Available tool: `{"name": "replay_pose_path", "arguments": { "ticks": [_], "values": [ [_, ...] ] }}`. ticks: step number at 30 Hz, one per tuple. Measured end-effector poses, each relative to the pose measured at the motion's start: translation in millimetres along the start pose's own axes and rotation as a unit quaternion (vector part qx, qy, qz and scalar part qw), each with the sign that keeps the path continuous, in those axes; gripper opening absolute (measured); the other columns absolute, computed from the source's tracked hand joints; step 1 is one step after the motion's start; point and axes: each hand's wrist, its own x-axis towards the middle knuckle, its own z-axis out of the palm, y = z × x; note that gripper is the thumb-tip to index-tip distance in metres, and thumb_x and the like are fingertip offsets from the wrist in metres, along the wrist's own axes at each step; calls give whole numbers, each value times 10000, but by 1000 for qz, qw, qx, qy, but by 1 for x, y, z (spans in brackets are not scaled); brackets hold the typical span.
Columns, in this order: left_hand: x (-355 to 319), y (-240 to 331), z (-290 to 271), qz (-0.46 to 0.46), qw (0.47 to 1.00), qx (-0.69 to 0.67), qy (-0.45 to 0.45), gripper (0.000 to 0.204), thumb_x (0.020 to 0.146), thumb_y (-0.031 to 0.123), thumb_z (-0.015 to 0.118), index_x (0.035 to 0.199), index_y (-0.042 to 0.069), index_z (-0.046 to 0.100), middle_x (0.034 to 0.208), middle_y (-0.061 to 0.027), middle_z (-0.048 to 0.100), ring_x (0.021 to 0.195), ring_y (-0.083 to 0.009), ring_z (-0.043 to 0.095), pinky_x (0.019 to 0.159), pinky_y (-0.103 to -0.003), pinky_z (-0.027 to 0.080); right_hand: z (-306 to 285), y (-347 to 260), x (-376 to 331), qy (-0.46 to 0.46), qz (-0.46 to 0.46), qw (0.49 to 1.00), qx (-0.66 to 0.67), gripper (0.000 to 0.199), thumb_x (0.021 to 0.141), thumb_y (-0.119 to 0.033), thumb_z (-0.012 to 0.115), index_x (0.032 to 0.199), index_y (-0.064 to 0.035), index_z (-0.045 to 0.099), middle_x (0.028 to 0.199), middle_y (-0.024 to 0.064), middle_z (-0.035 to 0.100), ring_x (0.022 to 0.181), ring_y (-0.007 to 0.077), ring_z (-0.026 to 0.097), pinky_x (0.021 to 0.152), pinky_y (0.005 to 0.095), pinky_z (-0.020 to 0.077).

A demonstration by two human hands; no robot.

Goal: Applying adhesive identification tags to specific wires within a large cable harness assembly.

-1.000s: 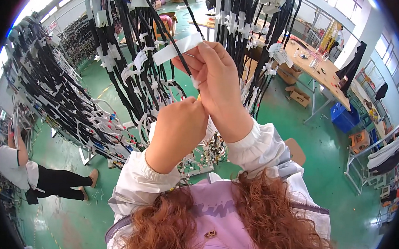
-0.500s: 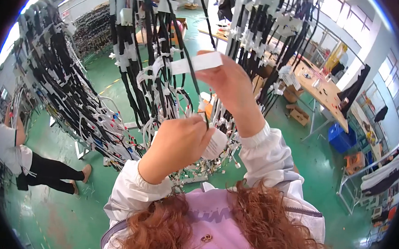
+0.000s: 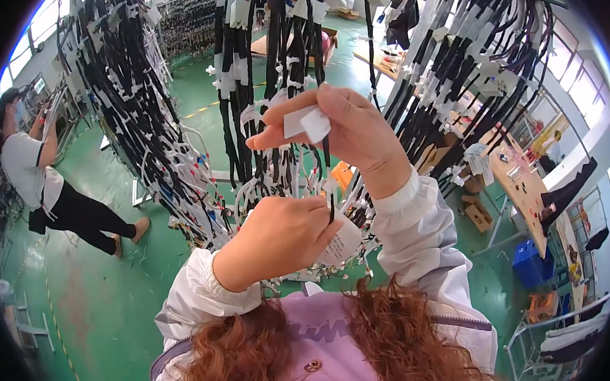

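My left hand (image 3: pixel 278 241) is closed around a thin black cable (image 3: pixel 332 207), in front of my chest. Below its thumb a white printed label (image 3: pixel 344 242) sticks out; whether the hand also grips it I cannot tell. Higher up and to the right, my right hand (image 3: pixel 360 128) pinches a white label (image 3: pixel 307 124) between thumb and fingers. That label is bent over at the cable, its folded end facing me. Part of the cable is hidden behind the right hand and label. Bundled wire harnesses (image 3: pixel 243 118) with black sleeving and white connectors hang just behind both hands.
More harness bundles hang at the left (image 3: pixel 128 78) and right (image 3: pixel 449 67). Another person (image 3: pixel 31 155) stands at the far left. On the right are a long wooden workbench (image 3: pixel 526 192), a blue bin (image 3: pixel 532 264) and a cardboard box (image 3: pixel 478 212) on the green floor.
The label in my right hand went from stretched out flat to folded at the cable, the fingers now pointing left. My left hand keeps its grip. The view has shifted slightly.
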Motion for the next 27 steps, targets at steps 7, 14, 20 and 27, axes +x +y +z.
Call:
{"name": "replay_pose_path", "arguments": {
  "ticks": [7, 14, 20, 27],
  "values": [
    [1, 0, 1, -17, 1000, -1, 2, 285, 837, 211, 548, 618, 28, 534, 609, -76, 503, 493, -272, 532, 436, -352, 431, 3, 2, 1, 23, 17, 999, -24, 510, 947, -369, 364, 1020, 90, 575, 936, 163, 633, 911, 317, 624, 851, 365, 468],
    [1, -1, -1, -21, 1000, -7, -15, 273, 838, 204, 544, 627, 30, 532, 622, -77, 511, 513, -275, 537, 454, -354, 433, 15, 0, -4, 120, 40, 991, -46, 268, 894, -235, 537, 883, 26, 598, 841, 80, 631, 741, 209, 660, 712, 262, 487],
    [-6, -9, 1, -11, 1000, -18, 4, 269, 832, 189, 540, 618, 26, 521, 618, -87, 505, 559, -285, 543, 493, -363, 436, 31, 0, 0, 101, 156, 981, -54, 164, 840, -116, 585, 894, 39, 573, 589, 65, 594, 558, 137, 606, 531, 237, 463],
    [-61, -16, -67, -43, 953, -291, -76, 93, 747, 32, 619, 670, -13, 589, 641, -94, 570, 523, -254, 556, 502, -315, 448, -25, 44, -57, 253, -29, 951, -173, 532, 913, -425, 428, 1176, 32, 490, 900, 97, 616, 760, 159, 618, 732, 301, 485]
  ]
}}
